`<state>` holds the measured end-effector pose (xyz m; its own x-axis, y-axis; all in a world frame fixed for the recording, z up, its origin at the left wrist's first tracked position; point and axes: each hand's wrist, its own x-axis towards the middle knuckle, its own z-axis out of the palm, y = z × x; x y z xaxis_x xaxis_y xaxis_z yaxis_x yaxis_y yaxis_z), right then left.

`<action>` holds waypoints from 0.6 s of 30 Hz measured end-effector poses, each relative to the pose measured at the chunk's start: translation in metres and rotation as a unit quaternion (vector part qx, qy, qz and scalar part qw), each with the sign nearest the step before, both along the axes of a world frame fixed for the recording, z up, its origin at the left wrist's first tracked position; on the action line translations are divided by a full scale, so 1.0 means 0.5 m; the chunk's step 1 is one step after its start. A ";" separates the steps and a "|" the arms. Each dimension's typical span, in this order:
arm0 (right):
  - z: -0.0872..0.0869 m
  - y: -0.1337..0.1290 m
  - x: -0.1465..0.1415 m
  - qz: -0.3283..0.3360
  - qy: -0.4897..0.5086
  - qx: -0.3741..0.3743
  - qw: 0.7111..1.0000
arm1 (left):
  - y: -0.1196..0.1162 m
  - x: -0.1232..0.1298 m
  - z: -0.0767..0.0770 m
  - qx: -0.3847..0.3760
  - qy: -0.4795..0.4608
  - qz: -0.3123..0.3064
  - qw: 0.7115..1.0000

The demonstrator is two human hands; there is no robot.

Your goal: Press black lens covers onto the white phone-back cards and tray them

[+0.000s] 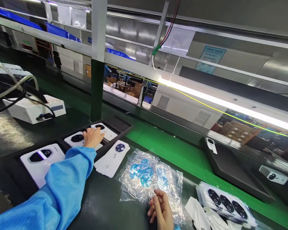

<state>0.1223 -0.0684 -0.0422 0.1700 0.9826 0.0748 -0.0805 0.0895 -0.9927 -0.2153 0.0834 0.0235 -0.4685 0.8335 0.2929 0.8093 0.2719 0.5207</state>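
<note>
My left hand (93, 138) reaches over a black tray (121, 123) and touches the white phone back panels in it, fingers apart. One panel (108, 132) with a round dark camera area lies beyond the hand, and another (74, 139) lies to its left. My right hand (162, 209) hovers by the lower edge of a clear plastic bag (134, 195) with blue round pieces inside. Its fingers are loosely curled and apart, with nothing seen in them. Between the hands lies a small stack of white phone back panels (111, 161).
A larger white panel (44, 161) sits at left. Wrapped panels with black ovals (225, 203) and white cloths (196, 212) lie at right. Behind them is another black tray (237, 169). A post (97, 86) rises behind the bench; a white box with cables (36, 110) stands left.
</note>
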 end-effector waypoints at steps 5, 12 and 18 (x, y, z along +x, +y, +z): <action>-0.003 0.000 -0.001 0.000 0.004 -0.001 1.000 | -0.050 0.064 0.018 -0.001 0.083 -0.020 0.996; -0.005 -0.003 0.003 0.017 -0.008 -0.003 1.000 | -0.143 0.187 -0.053 -0.003 0.121 -0.180 0.976; -0.004 -0.007 0.001 0.021 -0.003 -0.007 1.000 | -0.139 0.182 -0.077 -0.011 0.089 -0.179 0.980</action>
